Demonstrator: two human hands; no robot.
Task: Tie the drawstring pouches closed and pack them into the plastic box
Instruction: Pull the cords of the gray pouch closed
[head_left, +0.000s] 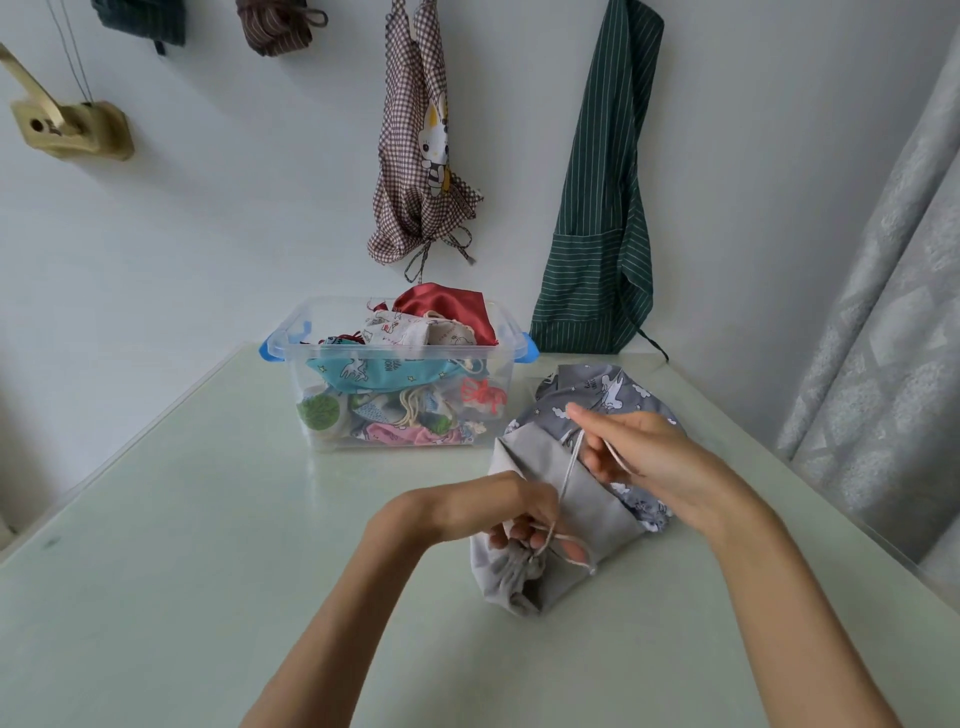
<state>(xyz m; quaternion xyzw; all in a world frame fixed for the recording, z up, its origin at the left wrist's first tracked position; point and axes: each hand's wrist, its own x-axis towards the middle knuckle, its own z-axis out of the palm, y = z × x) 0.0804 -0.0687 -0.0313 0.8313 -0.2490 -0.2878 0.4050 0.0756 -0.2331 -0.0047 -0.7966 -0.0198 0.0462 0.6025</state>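
Grey pouch (561, 499), neck gathered: pin neck with left hand (498, 512) pinching drawstring (566, 470), draw cord taut in right hand (634, 447), then knot snugly.

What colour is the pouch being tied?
Plain light grey pouch, clearest in the head view.

Single view, head-worn, wide-angle. Looks forward and down from above the near edge of the bench (208, 519). Forearms enter from the bottom of the frame; both hands sit close, lower centre right. Plastic box (400, 415) stands farther off at frame centre. Wall (234, 208) fills the upper half, curtain (883, 312) at right edge. Straight edges bow towards the frame borders.
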